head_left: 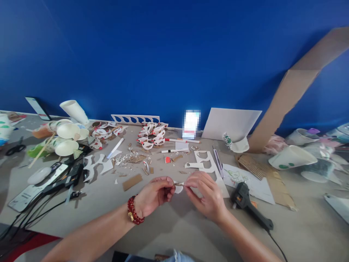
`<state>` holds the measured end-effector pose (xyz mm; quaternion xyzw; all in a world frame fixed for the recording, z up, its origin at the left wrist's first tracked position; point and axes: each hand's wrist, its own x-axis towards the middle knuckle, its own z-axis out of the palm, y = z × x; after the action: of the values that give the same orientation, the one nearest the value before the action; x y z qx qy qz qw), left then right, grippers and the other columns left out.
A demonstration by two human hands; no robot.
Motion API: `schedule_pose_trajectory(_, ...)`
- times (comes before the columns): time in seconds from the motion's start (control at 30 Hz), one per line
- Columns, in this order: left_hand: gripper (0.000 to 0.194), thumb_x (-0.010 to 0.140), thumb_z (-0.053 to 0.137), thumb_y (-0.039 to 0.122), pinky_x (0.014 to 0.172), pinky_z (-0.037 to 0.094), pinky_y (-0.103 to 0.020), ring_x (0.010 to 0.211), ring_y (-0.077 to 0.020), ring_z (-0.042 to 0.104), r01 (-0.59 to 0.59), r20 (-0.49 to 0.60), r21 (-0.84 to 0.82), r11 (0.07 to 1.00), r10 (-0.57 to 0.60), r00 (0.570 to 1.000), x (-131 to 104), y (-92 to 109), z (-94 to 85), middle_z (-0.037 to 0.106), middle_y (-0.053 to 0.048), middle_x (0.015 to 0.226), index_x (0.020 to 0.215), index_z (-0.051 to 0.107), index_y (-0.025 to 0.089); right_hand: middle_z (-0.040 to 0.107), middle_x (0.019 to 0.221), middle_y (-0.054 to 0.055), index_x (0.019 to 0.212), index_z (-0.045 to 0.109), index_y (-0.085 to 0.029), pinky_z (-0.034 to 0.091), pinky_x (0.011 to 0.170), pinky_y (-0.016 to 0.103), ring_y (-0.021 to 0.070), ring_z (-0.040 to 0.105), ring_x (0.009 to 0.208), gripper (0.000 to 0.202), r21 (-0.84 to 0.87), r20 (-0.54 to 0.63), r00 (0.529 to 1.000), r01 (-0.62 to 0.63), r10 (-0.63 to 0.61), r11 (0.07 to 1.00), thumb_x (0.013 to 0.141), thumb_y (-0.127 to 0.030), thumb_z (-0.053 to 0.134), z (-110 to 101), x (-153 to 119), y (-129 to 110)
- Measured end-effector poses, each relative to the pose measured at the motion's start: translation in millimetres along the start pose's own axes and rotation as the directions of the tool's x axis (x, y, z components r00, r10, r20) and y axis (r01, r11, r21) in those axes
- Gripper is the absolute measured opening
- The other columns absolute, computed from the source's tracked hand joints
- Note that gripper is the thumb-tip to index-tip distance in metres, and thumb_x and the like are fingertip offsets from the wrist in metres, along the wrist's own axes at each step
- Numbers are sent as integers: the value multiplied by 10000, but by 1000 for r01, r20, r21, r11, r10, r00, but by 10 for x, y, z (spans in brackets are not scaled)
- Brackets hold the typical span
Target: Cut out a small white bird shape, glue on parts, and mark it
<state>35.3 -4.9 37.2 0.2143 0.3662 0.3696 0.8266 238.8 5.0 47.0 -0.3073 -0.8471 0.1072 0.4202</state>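
Note:
My left hand (152,196), with red beads round its wrist, pinches one end of a small brown strip (178,184) that looks like cardboard. At the strip's other end, the fingertips of my right hand (206,194) are closed on it. Just below the strip, between the hands, shows a small white rounded piece (179,189); whether it is joined to the strip I cannot tell. A flat piece of cardboard (132,182) lies left of my left hand. To the right of my right hand rests a black glue gun (247,203).
Small white bird-like cutouts with red tips (148,136) cluster at the back. White sheets with cut holes (203,165), a craft knife (218,162), markers (174,150) and scraps lie ahead. Paper cups (67,147), cables and another glue gun (68,178) occupy the left; a lit phone (191,125) leans behind.

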Motion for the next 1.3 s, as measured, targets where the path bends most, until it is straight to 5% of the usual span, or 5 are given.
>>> schedule_pose_trajectory(0.43, 189, 769, 640, 285, 516, 342, -202, 533, -85, 467, -6, -33, 182, 983, 12, 999, 40, -6, -29, 554, -9, 657, 688, 553, 138, 637, 772, 26, 790, 559, -208, 450, 731, 321, 175, 581, 753, 103, 167, 82, 981, -188, 177, 968, 812, -107, 566, 42, -68, 36)
schedule_pose_trajectory(0.53, 192, 819, 594, 323, 558, 363, -221, 585, -114, 487, -192, -47, 540, 819, 257, 965, 2, 46, -64, 566, -15, 677, 725, 583, 157, 572, 683, 2, 731, 543, -196, 419, 587, 250, 140, 540, 632, 93, 322, 266, 825, -564, 499, 760, 818, -203, 573, 56, -84, 82)
schedule_pose_trajectory(0.63, 89, 839, 580, 265, 735, 421, -285, 774, -178, 550, -383, 163, 871, 309, 554, 817, -24, 82, -122, 621, -51, 841, 834, 629, 190, 459, 574, -49, 692, 503, -194, 312, 434, 193, 85, 419, 468, 149, 391, 467, 551, -830, 691, 398, 769, -271, 606, 75, -78, 142)
schedule_pose_trajectory(0.77, 262, 835, 595, 238, 922, 401, -387, 1040, -260, 530, -437, 435, 890, -131, 529, 728, 3, 21, -180, 605, -106, 1135, 1096, 595, 215, 444, 531, -73, 689, 492, -200, 258, 370, 169, 62, 352, 408, 124, 370, 586, 388, -909, 711, 192, 696, -256, 603, 96, -61, 192)
schedule_pose_trajectory(1.3, 433, 776, 671, 275, 946, 376, -455, 1104, -306, 506, -420, 472, 882, -215, 396, 788, 197, -126, -297, 611, -114, 1185, 1178, 523, 215, 469, 492, -92, 681, 508, -187, 225, 307, 149, 31, 339, 336, 44, 158, 679, 222, -975, 699, 156, 674, -171, 549, 178, 46, 334)
